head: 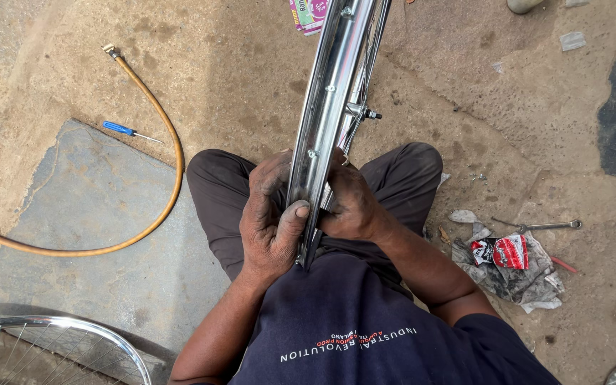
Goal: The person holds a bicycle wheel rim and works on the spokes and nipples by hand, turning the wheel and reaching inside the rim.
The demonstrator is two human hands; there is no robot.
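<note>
head view: left hand and right hand clamp either side of an upright chrome wheel rim between the knees; orange hose lies near the ground's left edge.

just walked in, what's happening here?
A person sits on the ground with a shiny bicycle wheel rim standing on edge between the knees. The left hand grips the rim's left side, thumb pressed on its edge; the right hand holds the right side by the spokes. Nearby lie an orange hose, a blue screwdriver, a spanner, crumpled wrappers and a second wheel.
</note>
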